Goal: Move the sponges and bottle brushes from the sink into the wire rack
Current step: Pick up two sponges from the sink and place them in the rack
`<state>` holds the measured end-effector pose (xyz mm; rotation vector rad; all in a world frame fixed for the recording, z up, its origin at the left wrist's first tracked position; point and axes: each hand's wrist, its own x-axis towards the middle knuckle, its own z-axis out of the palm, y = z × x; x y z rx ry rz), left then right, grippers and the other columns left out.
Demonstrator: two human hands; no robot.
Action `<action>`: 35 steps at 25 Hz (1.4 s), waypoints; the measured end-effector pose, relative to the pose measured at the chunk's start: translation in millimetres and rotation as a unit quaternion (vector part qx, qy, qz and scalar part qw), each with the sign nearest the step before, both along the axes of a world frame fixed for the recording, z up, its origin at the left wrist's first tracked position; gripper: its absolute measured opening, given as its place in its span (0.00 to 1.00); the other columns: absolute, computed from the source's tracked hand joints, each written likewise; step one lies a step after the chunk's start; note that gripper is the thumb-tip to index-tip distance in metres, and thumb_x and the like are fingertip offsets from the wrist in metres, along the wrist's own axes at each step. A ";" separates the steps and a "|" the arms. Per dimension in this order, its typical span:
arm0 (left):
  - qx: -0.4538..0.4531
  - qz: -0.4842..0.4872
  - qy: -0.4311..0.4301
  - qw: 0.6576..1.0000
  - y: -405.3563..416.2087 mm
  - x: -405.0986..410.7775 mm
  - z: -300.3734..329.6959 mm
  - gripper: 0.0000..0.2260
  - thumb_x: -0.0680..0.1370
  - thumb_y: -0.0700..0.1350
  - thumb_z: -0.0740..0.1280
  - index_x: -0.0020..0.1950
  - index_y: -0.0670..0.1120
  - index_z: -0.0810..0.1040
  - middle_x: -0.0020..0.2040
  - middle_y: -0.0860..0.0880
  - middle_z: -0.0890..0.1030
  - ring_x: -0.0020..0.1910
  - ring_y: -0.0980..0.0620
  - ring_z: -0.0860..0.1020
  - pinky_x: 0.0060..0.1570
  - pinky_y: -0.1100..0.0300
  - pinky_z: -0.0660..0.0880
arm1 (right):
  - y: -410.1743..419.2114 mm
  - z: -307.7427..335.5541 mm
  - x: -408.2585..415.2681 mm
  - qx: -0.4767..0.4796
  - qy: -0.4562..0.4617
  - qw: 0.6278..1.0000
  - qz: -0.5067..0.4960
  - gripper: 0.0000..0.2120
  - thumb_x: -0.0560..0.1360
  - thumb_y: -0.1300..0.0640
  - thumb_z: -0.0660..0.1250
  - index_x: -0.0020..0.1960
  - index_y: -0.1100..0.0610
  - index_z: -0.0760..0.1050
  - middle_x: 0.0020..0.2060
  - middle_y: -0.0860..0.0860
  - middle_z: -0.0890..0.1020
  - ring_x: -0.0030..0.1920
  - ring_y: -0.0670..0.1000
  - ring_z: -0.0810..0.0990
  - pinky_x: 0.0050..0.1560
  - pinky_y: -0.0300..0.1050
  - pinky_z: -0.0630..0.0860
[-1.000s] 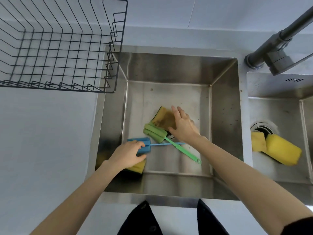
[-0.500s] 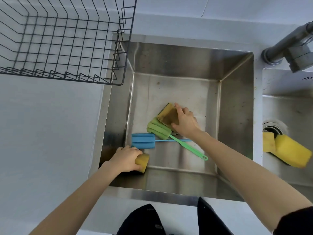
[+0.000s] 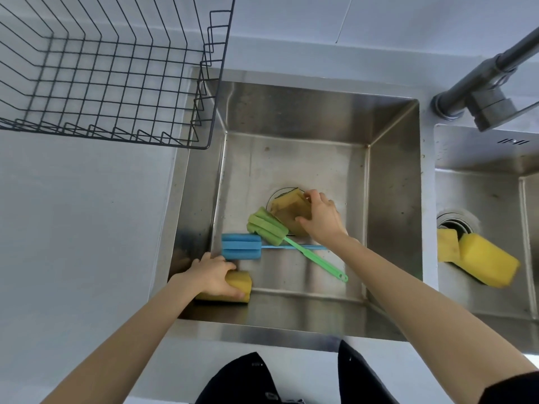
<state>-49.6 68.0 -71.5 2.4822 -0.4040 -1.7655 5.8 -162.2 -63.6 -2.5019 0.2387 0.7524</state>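
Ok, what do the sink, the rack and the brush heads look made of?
Sink: brushed stainless steel, going by its dull grey sheen and reflections. Rack: thin dark wire, probably coated metal. Green brush head and blue brush head: ribbed matte foam, apparently soft.

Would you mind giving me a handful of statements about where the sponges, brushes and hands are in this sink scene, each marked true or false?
1. The left hand grips a yellow sponge at the near left corner of the sink. True.
2. The wire rack already holds a sponge. False: it holds nothing.
3. The green bottle brush lies across the handle of the blue bottle brush. True.
4. The right hand holds the green brush's handle. False: it grips a stained sponge over the drain.
5. Two yellow sponges lie in the right basin. True.
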 end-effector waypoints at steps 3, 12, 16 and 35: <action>-0.023 0.045 0.016 0.999 -1.0 -4.0 4.3 0.33 0.70 0.64 0.63 0.70 0.50 0.61 0.68 0.45 0.65 0.65 0.46 0.65 0.63 0.53 0.66 | -2.2 7.1 -7.2 -0.006 -0.019 1.000 -0.010 0.24 0.73 0.56 0.66 0.67 0.57 0.64 0.64 0.56 0.72 0.63 0.60 0.67 0.62 0.54 0.68; -0.046 0.053 -0.008 0.998 -5.3 -17.5 22.2 0.25 0.75 0.61 0.56 0.70 0.52 0.62 0.69 0.46 0.68 0.66 0.46 0.68 0.66 0.48 0.65 | -6.7 34.2 -31.1 0.057 -0.047 0.993 -0.094 0.25 0.73 0.54 0.67 0.66 0.60 0.65 0.63 0.58 0.73 0.59 0.60 0.75 0.54 0.48 0.73; -0.073 0.073 -0.036 0.994 -8.0 -16.2 34.7 0.25 0.76 0.58 0.57 0.70 0.51 0.61 0.70 0.47 0.68 0.66 0.48 0.68 0.65 0.52 0.67 | -7.6 45.7 -43.7 0.075 -0.057 0.989 -0.115 0.24 0.74 0.54 0.66 0.67 0.59 0.65 0.63 0.57 0.73 0.57 0.58 0.76 0.47 0.44 0.72; -0.228 0.437 -0.350 0.797 2.2 -0.9 117.0 0.37 0.67 0.59 0.70 0.67 0.44 0.57 0.59 0.46 0.68 0.54 0.47 0.70 0.49 0.54 0.70 | 19.7 128.0 -51.4 0.225 -0.122 0.951 -0.171 0.25 0.75 0.47 0.65 0.68 0.55 0.65 0.61 0.54 0.76 0.51 0.49 0.74 0.49 0.42 0.72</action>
